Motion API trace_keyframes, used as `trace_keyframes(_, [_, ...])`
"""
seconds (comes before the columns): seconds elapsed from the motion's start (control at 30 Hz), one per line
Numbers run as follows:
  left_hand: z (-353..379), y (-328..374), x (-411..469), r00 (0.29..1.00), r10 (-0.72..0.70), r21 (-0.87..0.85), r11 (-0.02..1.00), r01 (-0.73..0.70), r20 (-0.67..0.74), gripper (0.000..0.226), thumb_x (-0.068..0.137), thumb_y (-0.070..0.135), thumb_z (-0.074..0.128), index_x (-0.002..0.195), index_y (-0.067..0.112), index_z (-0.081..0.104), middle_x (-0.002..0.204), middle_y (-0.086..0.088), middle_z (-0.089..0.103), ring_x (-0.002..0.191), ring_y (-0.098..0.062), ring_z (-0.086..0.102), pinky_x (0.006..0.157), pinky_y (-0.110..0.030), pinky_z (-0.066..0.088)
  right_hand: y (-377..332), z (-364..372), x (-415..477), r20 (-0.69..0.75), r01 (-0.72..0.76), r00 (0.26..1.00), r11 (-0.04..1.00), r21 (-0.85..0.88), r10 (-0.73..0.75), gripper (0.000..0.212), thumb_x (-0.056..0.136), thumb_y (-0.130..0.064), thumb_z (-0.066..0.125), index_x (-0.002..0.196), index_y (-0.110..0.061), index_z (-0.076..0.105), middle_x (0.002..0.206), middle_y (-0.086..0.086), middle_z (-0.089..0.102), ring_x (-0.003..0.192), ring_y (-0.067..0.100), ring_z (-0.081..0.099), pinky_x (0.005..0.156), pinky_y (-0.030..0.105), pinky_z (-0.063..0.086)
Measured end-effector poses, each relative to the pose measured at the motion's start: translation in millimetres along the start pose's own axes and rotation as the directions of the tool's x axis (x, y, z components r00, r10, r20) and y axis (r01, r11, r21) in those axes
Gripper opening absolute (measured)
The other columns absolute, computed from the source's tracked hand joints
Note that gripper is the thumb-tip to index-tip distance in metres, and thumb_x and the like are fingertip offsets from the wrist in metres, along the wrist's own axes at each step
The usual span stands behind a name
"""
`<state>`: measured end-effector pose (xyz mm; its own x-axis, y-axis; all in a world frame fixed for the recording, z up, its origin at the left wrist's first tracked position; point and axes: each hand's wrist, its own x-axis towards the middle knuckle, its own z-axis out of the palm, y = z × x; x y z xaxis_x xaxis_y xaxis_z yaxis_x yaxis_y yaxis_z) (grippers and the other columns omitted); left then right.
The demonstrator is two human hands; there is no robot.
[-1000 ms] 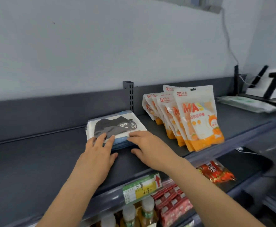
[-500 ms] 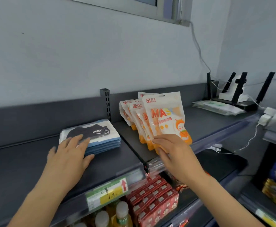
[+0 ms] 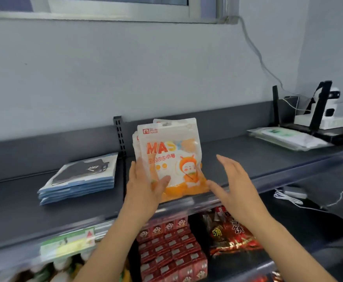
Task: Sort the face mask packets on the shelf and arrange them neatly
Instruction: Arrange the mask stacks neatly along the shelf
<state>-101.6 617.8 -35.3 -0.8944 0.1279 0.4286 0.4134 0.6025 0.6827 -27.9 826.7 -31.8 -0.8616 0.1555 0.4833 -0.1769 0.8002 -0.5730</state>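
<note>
On the dark shelf (image 3: 237, 157), white-and-orange mask packets (image 3: 172, 159) upright, left hand (image 3: 144, 188) gripping them, right hand (image 3: 233, 180) spread, empty

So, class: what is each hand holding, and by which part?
Left hand grips the orange mask packets at their lower left edge. Right hand is open, holding nothing.
</note>
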Motion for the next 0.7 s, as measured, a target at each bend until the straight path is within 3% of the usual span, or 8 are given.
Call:
trace_keyframes(0.13, [9, -7, 8, 0.985, -0.171, -0.029, 0.985, 0.171, -0.001, 0.103, 0.059, 0.089, 0.045, 0.141, 0.032, 0.021, 0.146, -0.002, 0.039, 0.129, -0.021, 0.045, 0.1, -0.046, 0.045, 2, -5, 24, 0.109, -0.034, 0.994, 0.989, 0.145, 0.019, 0.088, 0.083, -0.053, 0.057, 0.15, -0.028, 0.005, 0.156, -0.008, 0.012, 0.141, 0.009, 0.016, 0.111, 0.03, 0.022])
trace_keyframes(0.2, [7, 2, 4, 0.979, -0.2, -0.073, 0.976, 0.203, 0.038, 0.085, 0.073, 0.07, 0.057, 0.138, 0.026, 0.024, 0.133, 0.007, 0.051, 0.117, -0.011, 0.054, 0.089, -0.028, 0.051, -4, -5, 34, 0.166, -0.048, 0.986, 0.974, 0.222, 0.011, 0.092, 0.081, -0.047, 0.065, 0.149, -0.028, 0.006, 0.152, -0.013, 0.019, 0.137, 0.006, 0.024, 0.108, 0.028, 0.026])
trace_keyframes(0.23, [7, 6, 3, 0.979, -0.199, -0.08, 0.976, 0.203, 0.055, 0.067, 0.082, 0.054, 0.061, 0.132, 0.025, 0.026, 0.12, 0.014, 0.056, 0.107, -0.004, 0.058, 0.078, -0.014, 0.05, -5, -3, 39, 0.2, -0.069, 0.98, 0.957, 0.283, 0.011, 0.088, 0.081, -0.04, 0.068, 0.147, -0.03, 0.011, 0.141, -0.021, 0.029, 0.126, -0.002, 0.035, 0.101, 0.019, 0.031])
trace_keyframes(0.3, [5, 16, 0, 0.979, -0.191, -0.081, 0.977, 0.197, 0.07, 0.046, 0.089, 0.033, 0.061, 0.12, 0.033, 0.027, 0.102, 0.025, 0.055, 0.094, 0.004, 0.058, 0.062, -0.005, 0.044, -7, 3, 48, 0.289, -0.126, 0.957, 0.916, 0.381, 0.012, 0.075, 0.081, -0.026, 0.072, 0.134, -0.039, 0.021, 0.111, -0.036, 0.036, 0.091, -0.016, 0.045, 0.075, 0.0, 0.038])
trace_keyframes(0.37, [4, 17, 1, 0.985, -0.165, -0.079, 0.982, 0.169, 0.057, 0.042, 0.089, 0.029, 0.063, 0.119, 0.033, 0.035, 0.106, 0.023, 0.058, 0.101, -0.001, 0.06, 0.07, -0.009, 0.047, -3, 15, 55, 0.357, -0.149, 0.934, 0.891, 0.43, -0.016, 0.075, 0.08, -0.023, 0.073, 0.136, -0.036, 0.025, 0.107, -0.033, 0.049, 0.087, -0.013, 0.051, 0.066, 0.004, 0.043])
trace_keyframes(0.5, [6, 17, -1, 0.991, -0.131, -0.057, 0.99, 0.132, 0.01, 0.046, 0.089, 0.027, 0.063, 0.127, 0.032, 0.038, 0.112, 0.022, 0.056, 0.097, 0.01, 0.054, 0.066, -0.007, 0.044, -1, 28, 59, 0.342, -0.133, 0.939, 0.894, 0.428, -0.024, 0.084, 0.078, -0.025, 0.073, 0.142, -0.037, 0.019, 0.12, -0.021, 0.056, 0.104, 0.0, 0.056, 0.084, 0.024, 0.048])
trace_keyframes(0.57, [12, 17, 1, 0.994, -0.11, -0.023, 0.994, 0.11, -0.012, 0.049, 0.089, 0.027, 0.061, 0.13, 0.032, 0.034, 0.119, 0.018, 0.053, 0.099, 0.007, 0.054, 0.068, -0.006, 0.042, 0, 30, 58, 0.3, -0.121, 0.954, 0.91, 0.396, -0.003, 0.084, 0.077, -0.028, 0.074, 0.14, -0.038, 0.02, 0.125, -0.018, 0.054, 0.11, 0.005, 0.055, 0.091, 0.036, 0.05])
trace_keyframes(0.7, [29, 24, 6, 0.993, -0.056, -0.037, 0.998, 0.052, -0.103, 0.067, 0.087, 0.036, 0.061, 0.141, 0.028, 0.021, 0.133, 0.003, 0.044, 0.115, -0.01, 0.051, 0.091, -0.033, 0.051, 9, 30, 60, 0.196, -0.113, 0.98, 0.902, 0.416, 0.032, 0.091, 0.075, -0.027, 0.073, 0.142, -0.042, 0.014, 0.131, -0.009, 0.047, 0.114, 0.01, 0.054, 0.092, 0.043, 0.05])
